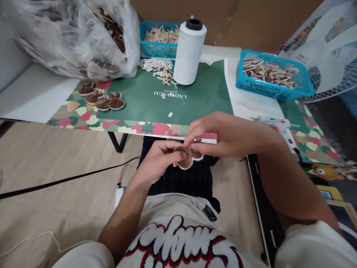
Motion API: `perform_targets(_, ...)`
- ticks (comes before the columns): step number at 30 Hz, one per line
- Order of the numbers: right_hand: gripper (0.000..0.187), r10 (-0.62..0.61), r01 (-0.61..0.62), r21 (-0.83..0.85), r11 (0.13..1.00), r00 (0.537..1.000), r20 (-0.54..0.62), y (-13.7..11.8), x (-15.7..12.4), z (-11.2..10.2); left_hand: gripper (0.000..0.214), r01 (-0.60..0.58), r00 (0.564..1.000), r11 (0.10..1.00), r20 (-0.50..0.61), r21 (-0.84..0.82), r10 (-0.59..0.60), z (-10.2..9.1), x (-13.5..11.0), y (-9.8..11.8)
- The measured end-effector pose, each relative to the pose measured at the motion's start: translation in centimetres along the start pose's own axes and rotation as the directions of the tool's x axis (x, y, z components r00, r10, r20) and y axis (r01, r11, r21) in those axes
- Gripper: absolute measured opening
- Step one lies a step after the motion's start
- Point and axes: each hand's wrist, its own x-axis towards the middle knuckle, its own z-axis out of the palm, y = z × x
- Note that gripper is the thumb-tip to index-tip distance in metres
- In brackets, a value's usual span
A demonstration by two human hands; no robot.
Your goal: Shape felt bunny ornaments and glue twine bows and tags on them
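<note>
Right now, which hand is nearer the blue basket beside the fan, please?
Right. The right hand is in front and left of the blue basket; the left hand is farther left.

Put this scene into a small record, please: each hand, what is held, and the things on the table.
Left hand: pinches brown pieces
Right hand: touches the same pieces
Held: rounded, white-edged; whether joined, unclear
Table, left: similar pieces, plastic bag
Table, back: blue basket, white thread
Table, right: second blue basket, fan beside it
</note>
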Motion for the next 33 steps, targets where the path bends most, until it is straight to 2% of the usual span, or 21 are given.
perform_targets(4, 0.019, 0.072, -0.066, -0.090, 0.994, 0.996, 0.062, -0.2, 0.5, -0.1, 0.005, -0.011, 1.000, 1.000, 0.016, 0.017, 0.011, -0.1, 0.1, 0.0)
perform_targets(7, 0.017, 0.149, -0.133, -0.109, 0.985, 0.978, 0.149, -0.6, 1.2, -0.3, 0.004, 0.004, 0.998, 0.999, 0.068, 0.037, -0.006, 0.0, 0.0, 0.0)
perform_targets(11, 0.018, 0.269, -0.243, -0.120, 0.963, 0.908, 0.320, -0.9, 2.1, -0.8, 0.004, 0.065, 0.989, 0.997, 0.131, 0.035, -0.069, 0.1, -0.3, 0.3)
perform_targets(13, 0.019, 0.297, -0.279, -0.103, 0.955, 0.880, 0.372, -0.8, 2.4, -1.0, 0.013, 0.072, 0.988, 0.997, 0.136, -0.009, -0.070, 0.0, -0.4, 0.2)
perform_targets(17, 0.019, 0.257, -0.316, 0.062, 0.947, 0.857, 0.446, 0.0, 2.6, -1.4, 0.042, 0.033, 0.996, 0.996, 0.082, -0.082, -0.026, -0.5, -0.4, -0.1)
perform_targets(21, 0.017, 0.170, -0.364, 0.350, 0.863, 0.862, 0.478, 1.3, 2.2, -1.0, 0.037, -0.061, 0.995, 0.990, 0.072, -0.130, 0.071, -1.0, -0.3, -0.6)
perform_targets(24, 0.021, 0.103, -0.305, 0.536, 0.787, 0.922, 0.373, 2.8, 1.4, 0.5, 0.026, -0.144, 0.988, 0.978, 0.035, -0.148, 0.150, -1.0, -0.2, -0.8)
perform_targets(26, 0.027, 0.110, -0.233, 0.600, 0.766, 0.966, 0.234, 3.6, 0.7, 2.2, 0.021, -0.189, 0.982, 0.969, -0.010, -0.158, 0.190, -0.8, -0.2, -0.9)
perform_targets(28, 0.031, 0.166, -0.164, 0.635, 0.755, 0.985, 0.057, 4.0, -0.2, 4.2, 0.020, -0.210, 0.977, 0.964, -0.059, -0.163, 0.203, -0.6, -0.2, -1.0)
perform_targets(30, 0.031, 0.229, -0.098, 0.663, 0.742, 0.967, -0.113, 3.9, -1.0, 6.1, 0.020, -0.215, 0.975, 0.960, -0.100, -0.178, 0.200, -0.3, -0.1, -1.1)
perform_targets(33, 0.030, 0.314, -0.021, 0.676, 0.737, 0.896, -0.314, 3.4, -1.7, 8.6, 0.020, -0.220, 0.972, 0.951, -0.130, -0.219, 0.195, 0.0, 0.0, -1.3)
